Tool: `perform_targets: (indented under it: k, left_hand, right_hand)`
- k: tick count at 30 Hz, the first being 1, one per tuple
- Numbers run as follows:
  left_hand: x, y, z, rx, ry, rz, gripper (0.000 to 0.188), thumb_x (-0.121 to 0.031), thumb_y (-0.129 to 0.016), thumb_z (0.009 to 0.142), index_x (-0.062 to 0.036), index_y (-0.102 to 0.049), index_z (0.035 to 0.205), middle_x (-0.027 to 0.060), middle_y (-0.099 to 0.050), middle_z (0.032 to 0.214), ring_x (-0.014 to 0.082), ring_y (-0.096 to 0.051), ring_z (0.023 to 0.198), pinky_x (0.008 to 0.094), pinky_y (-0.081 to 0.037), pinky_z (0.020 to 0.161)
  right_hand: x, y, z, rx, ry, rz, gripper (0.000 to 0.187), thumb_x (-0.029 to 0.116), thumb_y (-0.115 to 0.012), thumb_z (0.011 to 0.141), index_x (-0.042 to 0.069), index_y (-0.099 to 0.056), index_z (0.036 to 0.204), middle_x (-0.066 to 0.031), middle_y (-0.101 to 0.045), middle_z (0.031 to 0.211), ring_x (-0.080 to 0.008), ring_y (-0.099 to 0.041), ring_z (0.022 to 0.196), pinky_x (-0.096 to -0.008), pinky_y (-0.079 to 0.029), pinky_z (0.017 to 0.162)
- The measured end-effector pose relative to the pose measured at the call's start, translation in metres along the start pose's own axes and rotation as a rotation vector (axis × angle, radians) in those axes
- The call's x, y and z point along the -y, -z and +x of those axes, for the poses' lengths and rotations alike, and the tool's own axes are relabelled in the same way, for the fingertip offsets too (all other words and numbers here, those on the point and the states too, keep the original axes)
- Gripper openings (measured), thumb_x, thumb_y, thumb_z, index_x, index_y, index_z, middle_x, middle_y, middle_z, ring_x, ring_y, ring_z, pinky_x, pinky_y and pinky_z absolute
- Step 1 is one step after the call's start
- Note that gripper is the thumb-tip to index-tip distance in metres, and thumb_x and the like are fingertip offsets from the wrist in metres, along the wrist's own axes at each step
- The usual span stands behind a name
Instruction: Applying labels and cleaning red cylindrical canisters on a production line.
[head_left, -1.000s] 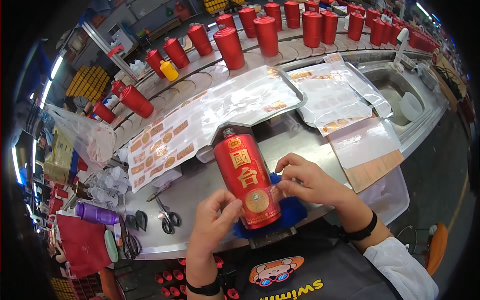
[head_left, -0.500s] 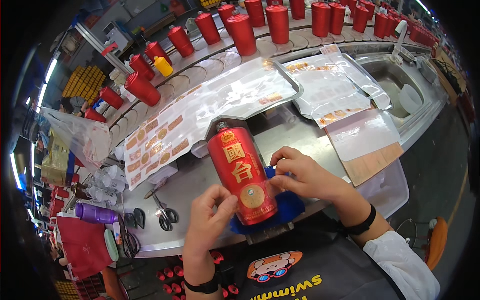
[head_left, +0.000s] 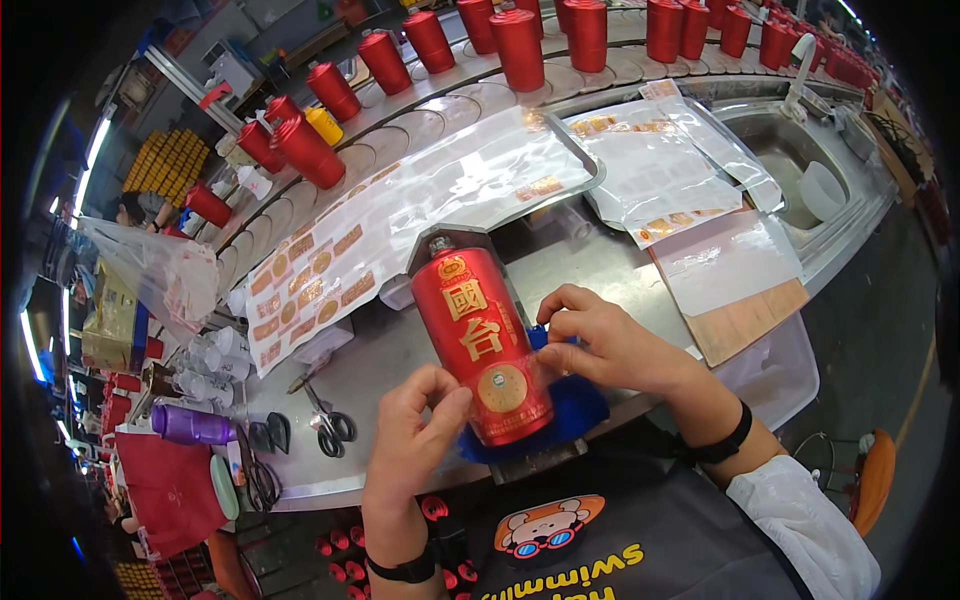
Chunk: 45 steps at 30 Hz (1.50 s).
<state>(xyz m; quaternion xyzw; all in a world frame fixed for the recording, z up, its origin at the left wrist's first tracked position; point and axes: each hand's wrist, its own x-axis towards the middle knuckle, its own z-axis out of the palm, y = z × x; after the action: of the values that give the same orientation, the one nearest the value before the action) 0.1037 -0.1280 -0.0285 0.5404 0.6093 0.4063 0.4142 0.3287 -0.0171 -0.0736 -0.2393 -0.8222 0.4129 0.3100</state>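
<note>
A red bottle [head_left: 462, 300] with gold characters and a round gold emblem [head_left: 502, 388] near its base lies tilted back in a grey holder [head_left: 428, 244]. Its base end is toward me, over a blue pad [head_left: 590, 404]. My left hand [head_left: 425, 415] is at the lower left side of the bottle, thumb and forefinger pinched; what they pinch is too small to make out. On the opposite side, my right hand [head_left: 590, 340] has its fingers bent and closed against the bottle's edge. A faint see-through film [head_left: 541, 367] shows by its fingertips.
Decal sheets [head_left: 330, 275] with gold prints cover the far side of the metal table. Scissors [head_left: 330, 430] and a purple bottle [head_left: 190, 424] lie at left. More red bottles [head_left: 517, 50] stand on a curved conveyor [head_left: 400, 140] beyond. A sink [head_left: 790, 160] and wooden board [head_left: 750, 325] are at right.
The red bottles on the conveyor have shifted to the right. Both hands keep nearly the same place beside the bottle, with only slight finger movement.
</note>
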Motion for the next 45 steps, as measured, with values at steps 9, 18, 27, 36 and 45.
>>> perform_targets:
  k: [9,18,27,36,45]
  left_hand:
    - [0.000,0.000,0.000,-0.004,-0.036,0.063,0.014,-0.011,-0.061,0.086,-0.0008,-0.056,0.077,0.0016,-0.060,0.065,0.0058,-0.051,0.060,0.0231,-0.041,0.055]
    - [0.001,-0.001,-0.003,-0.045,-0.065,0.177,0.015,-0.012,-0.062,0.084,-0.0004,-0.056,0.076,0.0029,-0.057,0.061,0.0093,-0.052,0.058,0.0260,-0.041,0.055]
    - [0.028,0.004,-0.014,-0.192,-0.129,0.170,0.031,-0.021,-0.063,0.085,0.0008,-0.054,0.106,0.0124,-0.056,0.107,0.0202,-0.053,0.101,0.0323,-0.041,0.089]
    - [0.048,-0.040,-0.017,-0.233,-0.202,-0.150,0.080,-0.049,-0.061,0.086,0.0032,-0.026,0.136,0.0163,-0.037,0.130,0.0239,-0.037,0.121,0.0375,-0.027,0.105]
    - [0.047,-0.040,-0.017,-0.195,-0.189,-0.168,0.086,-0.048,-0.066,0.082,0.0018,-0.022,0.138,0.0129,-0.036,0.128,0.0214,-0.036,0.117,0.0361,-0.026,0.103]
  right_hand:
    - [0.001,0.000,0.001,0.004,-0.007,-0.002,0.021,0.018,-0.067,0.083,-0.001,-0.057,0.079,-0.0151,-0.053,0.100,-0.0305,-0.053,0.093,-0.0365,-0.045,0.081]
    - [0.002,-0.002,0.000,0.005,0.013,-0.002,0.018,0.015,-0.066,0.082,-0.001,-0.058,0.082,-0.0150,-0.054,0.099,-0.0306,-0.053,0.094,-0.0368,-0.045,0.081]
    - [0.021,-0.003,-0.013,-0.222,0.190,-0.260,0.042,-0.001,-0.063,0.075,0.008,-0.059,0.116,-0.0173,-0.050,0.115,-0.0347,-0.050,0.107,-0.0401,-0.043,0.090]
    - [0.022,-0.019,-0.025,-0.078,0.355,-0.311,0.051,0.016,-0.070,0.076,0.015,-0.056,0.125,-0.0155,-0.048,0.123,-0.0353,-0.050,0.112,-0.0436,-0.043,0.093]
    - [0.021,-0.020,-0.025,-0.083,0.352,-0.295,0.048,0.016,-0.070,0.077,0.014,-0.057,0.123,-0.0162,-0.048,0.123,-0.0355,-0.050,0.111,-0.0438,-0.043,0.093]
